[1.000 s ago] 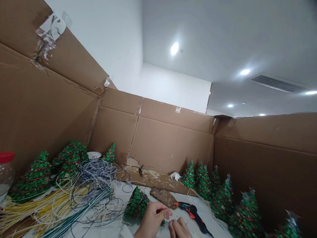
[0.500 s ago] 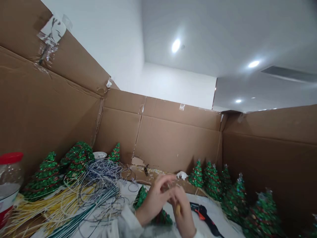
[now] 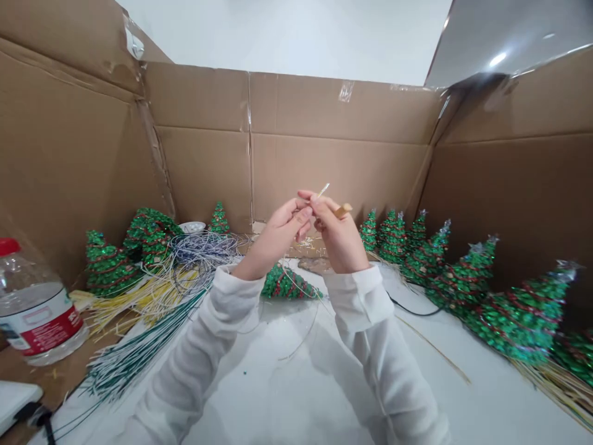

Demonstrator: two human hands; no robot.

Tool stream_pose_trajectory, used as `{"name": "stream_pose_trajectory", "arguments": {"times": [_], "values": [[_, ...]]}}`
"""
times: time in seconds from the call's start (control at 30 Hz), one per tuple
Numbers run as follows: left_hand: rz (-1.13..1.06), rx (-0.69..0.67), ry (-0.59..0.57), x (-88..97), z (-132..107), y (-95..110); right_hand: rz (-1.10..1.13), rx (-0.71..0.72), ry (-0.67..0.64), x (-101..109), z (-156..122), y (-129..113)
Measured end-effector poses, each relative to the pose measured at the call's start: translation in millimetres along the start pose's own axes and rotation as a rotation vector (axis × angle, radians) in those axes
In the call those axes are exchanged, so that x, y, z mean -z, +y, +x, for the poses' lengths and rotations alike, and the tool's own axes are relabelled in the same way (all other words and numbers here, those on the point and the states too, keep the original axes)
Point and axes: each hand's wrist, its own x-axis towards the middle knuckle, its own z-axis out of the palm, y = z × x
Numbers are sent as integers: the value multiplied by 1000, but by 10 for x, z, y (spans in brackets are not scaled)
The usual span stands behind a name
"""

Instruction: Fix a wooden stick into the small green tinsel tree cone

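Note:
My left hand (image 3: 281,233) and my right hand (image 3: 340,238) meet in front of me, raised above the table, fingertips touching. Both pinch at one spot; what lies between the left fingers is too small to make out. From the right fingertips a thin whitish strip (image 3: 324,189) sticks up. A tan wooden stick (image 3: 343,211), seen only by its end, is tucked in the right hand, the rest hidden. Beneath the hands a green tinsel Christmas tree (image 3: 291,283) with red trim lies on its side, partly covered by my left forearm.
Finished-looking trees (image 3: 467,272) line the right; more trees (image 3: 109,264) stand left. Bundled yellow strands (image 3: 139,296), grey strands (image 3: 204,247) and green strands (image 3: 134,346) lie left. A red-capped bottle (image 3: 37,309) stands there. Cardboard walls (image 3: 338,164) enclose the table. A black cable (image 3: 414,312) lies right.
The view has tilted down. My hands stay together, now higher before the cardboard wall with arms stretched out. The black and orange tool seen earlier at right is out of sight.

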Motion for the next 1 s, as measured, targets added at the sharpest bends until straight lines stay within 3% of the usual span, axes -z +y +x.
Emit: {"name": "stream_pose_trajectory", "arguments": {"times": [0.33, 0.53, 0.67, 0.87, 1.0], "values": [[152, 1, -118, 93, 20, 16, -73, 164, 243, 220, 7, -105], [275, 23, -127, 310, 38, 54, -65, 207, 392, 587, 75, -6], [325, 46, -168, 312, 34, 60, -105, 253, 417, 750, 96, 34], [379, 56, -271, 88, -51, 162, -132, 312, 440, 633, 42, -68], [336, 22, -229, -44, -106, 213, -180, 345, 421, 504, 1, -122]]}}
